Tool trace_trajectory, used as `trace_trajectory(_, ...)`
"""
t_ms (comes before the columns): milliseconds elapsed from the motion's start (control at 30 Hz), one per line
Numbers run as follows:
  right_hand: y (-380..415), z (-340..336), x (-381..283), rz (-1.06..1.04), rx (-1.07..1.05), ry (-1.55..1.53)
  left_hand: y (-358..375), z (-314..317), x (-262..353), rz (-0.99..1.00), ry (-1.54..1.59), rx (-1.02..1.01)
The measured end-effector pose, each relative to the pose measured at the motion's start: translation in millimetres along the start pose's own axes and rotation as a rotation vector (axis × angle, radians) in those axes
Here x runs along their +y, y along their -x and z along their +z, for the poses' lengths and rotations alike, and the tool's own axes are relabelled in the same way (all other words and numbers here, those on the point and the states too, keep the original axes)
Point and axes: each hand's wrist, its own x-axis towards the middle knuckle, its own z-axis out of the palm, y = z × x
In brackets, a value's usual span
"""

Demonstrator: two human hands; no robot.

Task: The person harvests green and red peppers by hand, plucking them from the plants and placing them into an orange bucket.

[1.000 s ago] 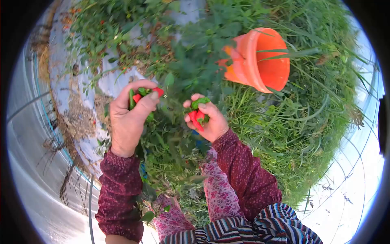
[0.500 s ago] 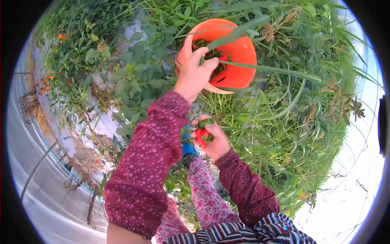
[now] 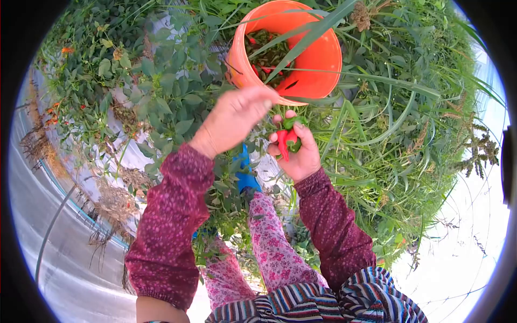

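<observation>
An orange bucket (image 3: 318, 59) stands among the plants at the top centre, with green bits and a few red peppers (image 3: 266, 70) inside. Just below its rim is my left hand (image 3: 239, 116), slightly blurred, its fingers together; whether anything is between them I cannot make out. My right hand (image 3: 299, 148), lower and to the right, has its fingers wrapped round red and green peppers (image 3: 288, 141) in its palm.
Leafy plants (image 3: 177, 102) grow on the left, some with red fruit. Tall grass (image 3: 388, 129) fills the right side, and long blades hang across the bucket. A blue boot (image 3: 246, 175) shows below my hands. Plastic sheeting (image 3: 75, 258) lies at the lower left.
My left hand has let go of the bucket's rim and moved down and left. My right hand has moved up and right with the peppers. The bucket appears slightly higher in view.
</observation>
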Motion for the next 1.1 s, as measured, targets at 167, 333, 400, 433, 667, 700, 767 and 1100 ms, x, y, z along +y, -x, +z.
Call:
trace_trajectory(167,1.3,6.4,3.3,0.035,0.099,0.088,31.4,15.8,4.2,-0.029,-0.573,-0.006)
trace_trajectory(333,3.6,14.9,6.4,0.08,0.073,0.3,50.6,6.6,6.0,-0.206,-0.571,-0.062)
trace_trajectory(400,1.1,12.7,8.1,0.116,0.081,0.376,58.8,1.2,0.2,-0.165,-0.678,-0.102)
trace_trajectory(433,2.9,11.3,10.2,0.143,0.082,0.451,62.3,1.2,-6.8,-0.188,-0.671,-0.088)
trace_trajectory(667,11.7,3.6,35.2,0.058,0.1,0.473,101.7,23.1,-33.6,0.029,-0.805,0.326)
trace_trajectory(700,14.5,5.8,33.0,0.083,0.096,0.477,102.1,22.5,-37.4,0.012,-0.801,0.345)
trace_trajectory(767,25.6,-6.5,50.2,0.037,0.037,0.352,123.7,13.3,-63.3,-0.1,-0.785,0.58)
trace_trajectory(1100,-56.9,8.6,-112.6,-0.139,0.047,0.468,261.6,-208.2,-98.8,-0.104,-1.067,1.126)
